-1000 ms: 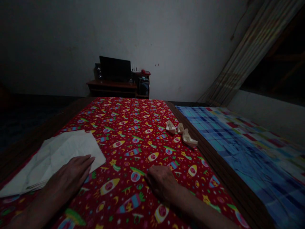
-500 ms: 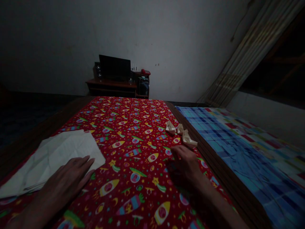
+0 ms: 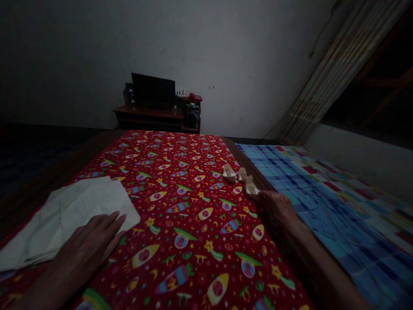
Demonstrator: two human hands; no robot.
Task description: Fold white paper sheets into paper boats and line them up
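My left hand (image 3: pixel 92 241) lies flat, fingers stretched out, on the near right part of a stack of white paper sheets (image 3: pixel 93 198). At the right edge of the red cloth, the fingers of my right hand (image 3: pixel 279 206) are closed at the right end of the nearest folded paper boat (image 3: pixel 251 187), which still rests on the cloth. My fingers cover that end of the boat. Just beyond it sit two more folded paper boats, a small one (image 3: pixel 242 175) and a larger one (image 3: pixel 229 173).
A red cloth with rocket prints (image 3: pixel 180 211) covers the surface in front of me, with a dark brown border (image 3: pixel 248 165). To the right lies a blue checked cloth (image 3: pixel 309 206). Against the far wall, a desk (image 3: pixel 146 113) bears a monitor (image 3: pixel 153 91) and a red telephone (image 3: pixel 195 97).
My right hand has moved right and away from me, from the middle of the cloth to the nearest paper boat, and closed on its end. My left hand has stayed on the paper.
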